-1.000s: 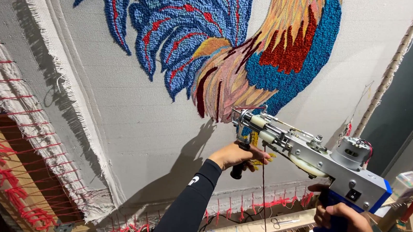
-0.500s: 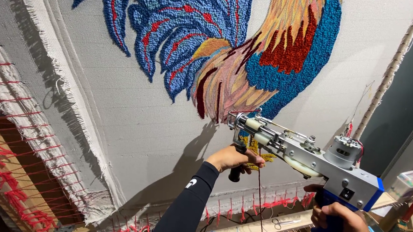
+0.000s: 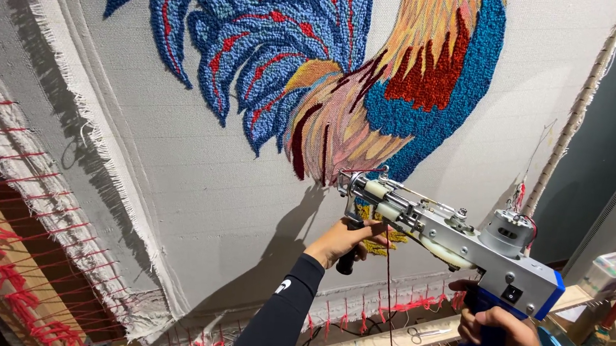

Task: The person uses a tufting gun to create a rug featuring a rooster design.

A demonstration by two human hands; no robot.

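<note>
A left hand (image 3: pixel 346 242) closes on the tufting gun's (image 3: pixel 455 237) black front grip; the right hand (image 3: pixel 502 342) wraps its blue rear handle. Needle apparently at the rooster tail's (image 3: pixel 339 135) base on the stretched cloth (image 3: pixel 198 187): steady, square pressure suits.

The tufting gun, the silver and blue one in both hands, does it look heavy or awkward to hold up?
Probably front-heavy: the tufting gun is mostly metal with a motor on top. Both the left hand and right hand grip handles, which suggests it needs steadying. It looks rigid, not fragile.
</note>
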